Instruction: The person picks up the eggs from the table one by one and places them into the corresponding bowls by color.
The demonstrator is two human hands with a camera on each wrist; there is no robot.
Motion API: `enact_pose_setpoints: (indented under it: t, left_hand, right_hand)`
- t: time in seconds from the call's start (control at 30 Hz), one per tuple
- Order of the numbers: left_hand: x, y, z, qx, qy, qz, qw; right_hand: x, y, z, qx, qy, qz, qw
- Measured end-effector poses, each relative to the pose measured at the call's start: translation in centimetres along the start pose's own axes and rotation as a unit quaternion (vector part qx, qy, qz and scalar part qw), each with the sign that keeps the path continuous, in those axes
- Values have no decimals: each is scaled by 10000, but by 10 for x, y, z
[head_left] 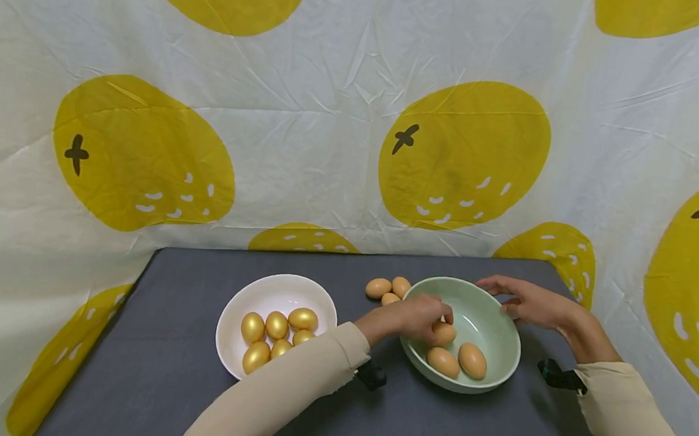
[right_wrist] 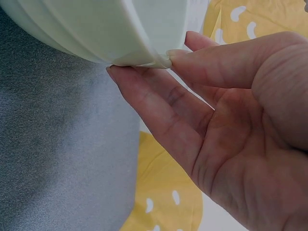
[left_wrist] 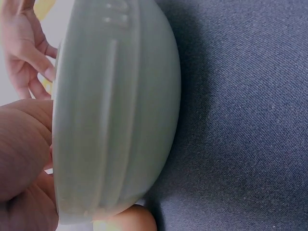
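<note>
A pale green bowl [head_left: 506, 329] stands on the right of the table with brown eggs in it. My left hand [head_left: 422, 317] reaches over its near-left rim, fingers curled down onto a brown egg [head_left: 444, 334]. Two more brown eggs, one [head_left: 443, 362] beside the other [head_left: 472, 360], lie lower in the bowl. In the left wrist view the bowl's wall [left_wrist: 115, 115] hides my left fingertips. My right hand [head_left: 536, 304] holds the bowl's far-right rim. The right wrist view shows the thumb [right_wrist: 211, 67] at the rim and fingers against the outer wall.
To the left stands a white bowl [head_left: 234, 305] with several golden eggs [head_left: 277, 325], partly covered by my left sleeve [head_left: 293, 391]. Loose brown eggs [head_left: 378, 288] lie on the dark grey tablecloth [head_left: 180, 328] just left of the green bowl. A fruit-print curtain [head_left: 311, 153] hangs behind the table.
</note>
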State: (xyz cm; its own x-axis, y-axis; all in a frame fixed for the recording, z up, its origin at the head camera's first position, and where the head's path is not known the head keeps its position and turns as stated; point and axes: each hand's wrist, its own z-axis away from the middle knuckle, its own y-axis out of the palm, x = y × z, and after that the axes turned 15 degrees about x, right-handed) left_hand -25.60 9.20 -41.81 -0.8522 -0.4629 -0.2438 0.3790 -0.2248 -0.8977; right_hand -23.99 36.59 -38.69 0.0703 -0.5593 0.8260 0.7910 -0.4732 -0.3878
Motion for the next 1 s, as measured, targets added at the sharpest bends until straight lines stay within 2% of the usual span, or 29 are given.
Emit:
enact_pose_setpoints:
  t: [0.3,0.4,0.6,0.83,1.0]
  left_hand:
    - [-7,6,-5,134,-420,-520,9977]
    - [-9,6,-5,180,-551,-553,9968]
    - [-10,4,-3,152,-644,-248,9975]
    - [-2,-4,7,-15,-446,565,9974]
    - [6,-14,17,-226,-263,695,9970]
  right_hand:
    - [1,-2,0,-15,76,94,9999]
    - [3,-3,0,3,117,86,9999]
    - [5,-4,1,66,87,89,9999]
    - [4,-6,2,115,39,235,9996]
    - [4,-7,1,85,82,331,9994]
